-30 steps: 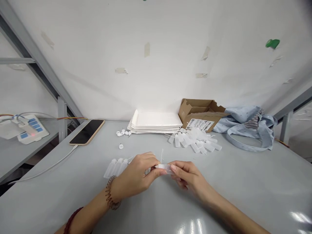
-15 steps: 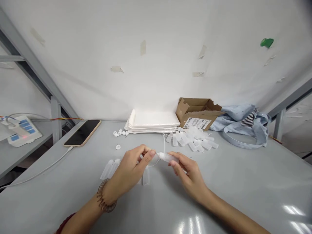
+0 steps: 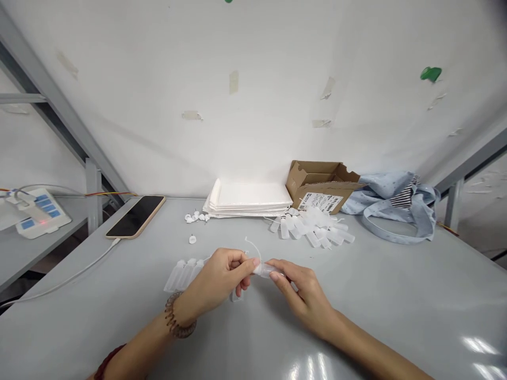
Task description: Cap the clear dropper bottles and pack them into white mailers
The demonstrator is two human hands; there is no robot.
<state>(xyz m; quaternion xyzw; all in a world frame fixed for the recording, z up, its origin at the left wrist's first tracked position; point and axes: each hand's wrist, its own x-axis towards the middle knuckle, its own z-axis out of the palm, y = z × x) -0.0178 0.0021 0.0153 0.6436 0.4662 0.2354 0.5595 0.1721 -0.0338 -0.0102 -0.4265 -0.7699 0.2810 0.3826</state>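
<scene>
Above the middle of a gray table (image 3: 356,301), a small plastic bottle (image 3: 266,271) lies sideways between two hands: the left hand (image 3: 227,272) pinches one end, the right hand (image 3: 303,287) grips the other. Toward the back edge, more bottles (image 3: 315,227) lie heaped before a cardboard box (image 3: 328,189).

Held tube (image 3: 265,270): one end hidden in the left grip (image 3: 222,279), the other partly covered by the right grip (image 3: 304,289)
Tube row (image 3: 182,276): right end hidden behind the left grip
Lone tube (image 3: 236,296): upper part covered by the left grip
Box label (image 3: 320,202): print too small to read
Upper green piece (image 3: 228,1): cut off by the top edge
Forearms (image 3: 366,335): cut off below
</scene>
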